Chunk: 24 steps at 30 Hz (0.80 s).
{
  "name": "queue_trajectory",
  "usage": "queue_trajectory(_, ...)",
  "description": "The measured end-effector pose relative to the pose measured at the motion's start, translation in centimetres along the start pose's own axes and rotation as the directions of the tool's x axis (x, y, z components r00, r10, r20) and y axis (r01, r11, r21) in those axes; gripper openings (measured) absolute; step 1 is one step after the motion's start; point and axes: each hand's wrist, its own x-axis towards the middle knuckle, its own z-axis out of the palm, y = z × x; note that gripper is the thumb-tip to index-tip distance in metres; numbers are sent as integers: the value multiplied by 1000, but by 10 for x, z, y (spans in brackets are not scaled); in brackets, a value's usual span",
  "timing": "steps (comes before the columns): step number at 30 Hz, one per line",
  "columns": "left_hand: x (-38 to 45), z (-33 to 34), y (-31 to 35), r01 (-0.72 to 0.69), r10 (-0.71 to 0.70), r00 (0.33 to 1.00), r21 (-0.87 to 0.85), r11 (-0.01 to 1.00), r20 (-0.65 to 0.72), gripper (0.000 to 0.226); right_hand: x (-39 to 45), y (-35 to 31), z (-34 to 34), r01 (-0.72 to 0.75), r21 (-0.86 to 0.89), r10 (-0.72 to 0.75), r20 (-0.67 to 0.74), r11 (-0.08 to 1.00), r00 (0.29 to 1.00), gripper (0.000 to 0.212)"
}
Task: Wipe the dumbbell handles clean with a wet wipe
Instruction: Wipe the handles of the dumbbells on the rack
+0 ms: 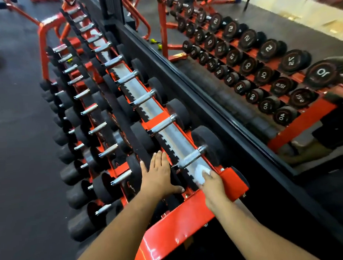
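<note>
The right hand [212, 184] pinches a crumpled white wet wipe [201, 174] just at 5 o'clock of the nearest knurled chrome dumbbell handle [191, 157]. The left hand [161, 176] lies flat with straight fingers on a black rubber dumbbell head [136, 171], at 9 o'clock of the wipe, on the red steel rack [171, 224].

A long mirror [233, 72] runs along the wall, set in a black frame [186, 93] that slants from the upper middle down to the lower right. Left of the mirror lies a dark rubber floor [19, 136], matt and speckled. Beyond the far end of the mirror, red steel machine frames [50, 23] stand on that floor, and a black upright post [110, 6] rises beside them. Inside the mirror, near its upper right corner, a pale tiled strip of floor [291, 12] shows, brightly lit. Also in the mirror, red tubes of other machines [210, 0] stand along the top edge. Small yellow objects [156, 43] lie at the mirror's foot.
</note>
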Motion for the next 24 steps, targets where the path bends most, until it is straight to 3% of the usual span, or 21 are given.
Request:
queue_trajectory(1, 0, -1, 1, 0, 0, 1000, 0, 1000, 2, 144, 7, -5, 9, -146, 233, 152, -4, 961, 988, 21)
queue_trajectory(3, -1, 0, 1, 0, 0, 1000, 9, 1000, -3, 144, 18, -24, 30, -272, 421, 276, 53, 866, 960, 16)
queue_trajectory(5, -1, 0, 2, 6, -6, 1000, 7, 1000, -5, 144, 31, -42, 44, -319, 484, 321, 82, 815, 944, 26)
queue_trajectory(6, -2, -1, 2, 10, -10, 1000, 7, 1000, -6, 144, 35, -48, 46, -355, 493, 328, 144, 794, 934, 22)
queue_trajectory(9, -1, -1, 3, 22, -22, 1000, 33, 999, -1, 144, 40, -64, 48, -306, 545, 293, 113, 781, 949, 9)
queue_trajectory(14, 1, 1, 5, 57, -58, 998, 45, 997, 8, 144, 40, -64, 38, -340, 634, 266, 212, 694, 940, 20)
queue_trajectory(16, 1, 0, 6, 66, -66, 998, 52, 997, 8, 144, 44, -58, 33, -280, 598, 202, 196, 750, 960, 24)
queue_trajectory(18, 1, -2, 7, 74, -76, 997, 63, 995, 20, 146, 56, -49, 31, -264, 489, 138, 278, 831, 951, 31)
queue_trajectory(20, 2, -2, 9, 85, -87, 996, 77, 993, 21, 147, 72, -37, 35, -384, 455, 229, 358, 804, 905, 33)
queue_trajectory(22, 2, -2, 10, 95, -96, 995, 78, 992, 15, 148, 82, -37, 41, -491, 496, 326, 385, 716, 863, 17)
queue_trajectory(23, 3, -2, 10, 96, -97, 995, 80, 992, 12, 148, 78, -43, 39, -488, 524, 329, 370, 698, 869, 3)
queue_trajectory(24, 3, -2, 11, 100, -101, 995, 83, 992, 17, 148, 75, -44, 35, -449, 549, 311, 330, 705, 891, 10)
